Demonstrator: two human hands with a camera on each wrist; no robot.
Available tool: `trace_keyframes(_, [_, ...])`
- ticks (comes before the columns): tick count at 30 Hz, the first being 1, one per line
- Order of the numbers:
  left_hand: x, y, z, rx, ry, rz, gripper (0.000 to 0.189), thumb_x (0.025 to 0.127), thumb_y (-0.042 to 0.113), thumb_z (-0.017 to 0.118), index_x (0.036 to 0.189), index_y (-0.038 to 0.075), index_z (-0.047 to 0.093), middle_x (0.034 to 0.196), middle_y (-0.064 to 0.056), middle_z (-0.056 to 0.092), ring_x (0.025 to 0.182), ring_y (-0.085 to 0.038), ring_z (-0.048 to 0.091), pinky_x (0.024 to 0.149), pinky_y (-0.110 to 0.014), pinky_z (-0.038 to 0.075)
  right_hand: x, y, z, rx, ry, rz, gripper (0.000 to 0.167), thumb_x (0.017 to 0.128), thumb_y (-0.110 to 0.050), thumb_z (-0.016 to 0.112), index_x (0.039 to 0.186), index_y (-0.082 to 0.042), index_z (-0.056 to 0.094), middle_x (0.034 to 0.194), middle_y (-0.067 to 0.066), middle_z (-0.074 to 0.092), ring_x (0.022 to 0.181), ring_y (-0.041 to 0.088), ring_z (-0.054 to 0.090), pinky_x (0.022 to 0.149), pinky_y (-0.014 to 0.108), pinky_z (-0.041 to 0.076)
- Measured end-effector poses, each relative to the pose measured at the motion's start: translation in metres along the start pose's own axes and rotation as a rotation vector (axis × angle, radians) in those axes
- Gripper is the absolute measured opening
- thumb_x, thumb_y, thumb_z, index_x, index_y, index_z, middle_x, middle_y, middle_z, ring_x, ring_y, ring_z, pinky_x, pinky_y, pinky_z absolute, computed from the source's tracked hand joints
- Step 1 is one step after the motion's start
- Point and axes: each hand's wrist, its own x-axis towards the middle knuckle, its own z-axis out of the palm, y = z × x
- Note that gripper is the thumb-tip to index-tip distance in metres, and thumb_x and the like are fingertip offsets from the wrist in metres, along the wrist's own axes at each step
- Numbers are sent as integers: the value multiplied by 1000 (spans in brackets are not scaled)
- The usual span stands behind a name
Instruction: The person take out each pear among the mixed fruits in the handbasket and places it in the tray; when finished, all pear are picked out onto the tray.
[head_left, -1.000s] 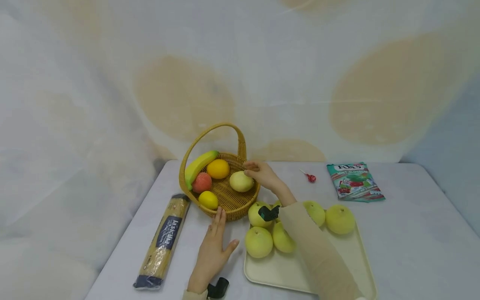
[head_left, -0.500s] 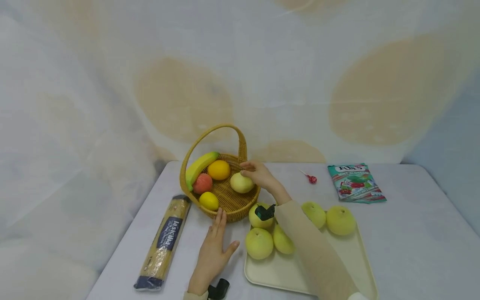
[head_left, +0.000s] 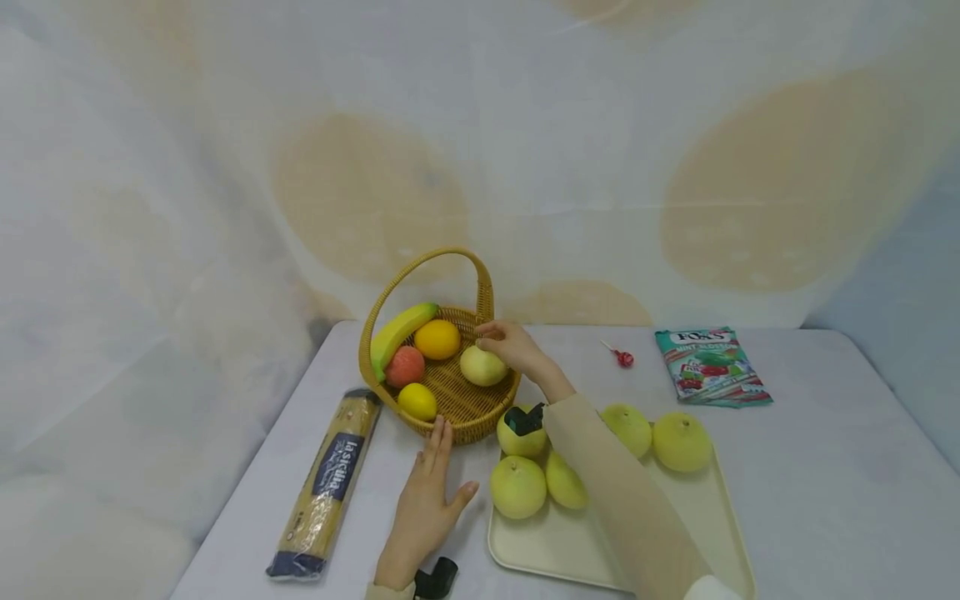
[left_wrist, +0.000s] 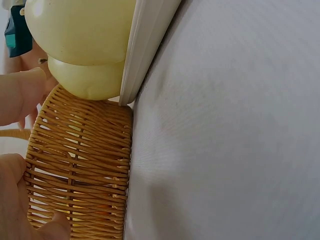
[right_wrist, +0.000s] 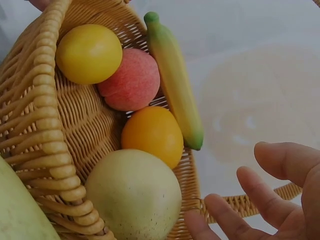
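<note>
A wicker basket (head_left: pixel 468 429) with a tall handle stands at the back of the table. Inside are a banana (head_left: pixel 397 335), an orange (head_left: pixel 438 340), a red peach (head_left: pixel 405 367), a lemon (head_left: pixel 417 402) and a round pale yellow-green fruit (head_left: pixel 482 367). My right hand (head_left: pixel 519 348) hovers at the basket's right side, right by the pale fruit; in the right wrist view its fingers (right_wrist: pixel 265 195) are spread and nothing is between them. My left hand (head_left: pixel 429 504) lies in front of the basket, straight fingertips at its front rim.
A cream tray (head_left: pixel 555 554) with several yellow-green fruits (head_left: pixel 517 487) lies front right, partly under the right sleeve. A pasta pack (head_left: pixel 326 487) lies left of the basket. Behind the tray are a red lollipop (head_left: pixel 624 359) and a green candy bag (head_left: pixel 711 367).
My right hand has shifted slightly left over the pale fruit, its forearm following. The left hand and the basket stay almost where they were.
</note>
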Motion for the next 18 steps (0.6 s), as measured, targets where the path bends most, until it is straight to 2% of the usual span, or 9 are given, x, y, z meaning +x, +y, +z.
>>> trace_keyframes(9, [-1, 0, 0, -1, 5, 1, 87, 90, 38, 66, 156, 9, 17, 164, -11, 14, 146, -33, 27, 113, -59, 31, 3, 0, -6, 51, -25, 58, 44, 101, -22, 49, 140, -3, 48, 140, 21, 51, 122, 36, 53, 93, 50, 50])
trace_keyframes(13, [0, -1, 1, 21, 30, 30, 88, 89, 37, 67, 155, 7, 18, 163, -14, 16, 145, -36, 30, 112, -59, 33, 5, 1, -8, 74, -23, 97, 44, 101, -23, 49, 141, -6, 47, 143, 19, 49, 122, 36, 53, 93, 50, 51])
trace_keyframes(18, [0, -2, 3, 34, 46, 43, 88, 89, 35, 67, 155, 6, 18, 162, -15, 17, 143, -38, 32, 111, -59, 34, 9, 4, -6, 50, -35, 82, 45, 101, -25, 50, 141, -5, 47, 142, 19, 50, 126, 35, 51, 97, 50, 49])
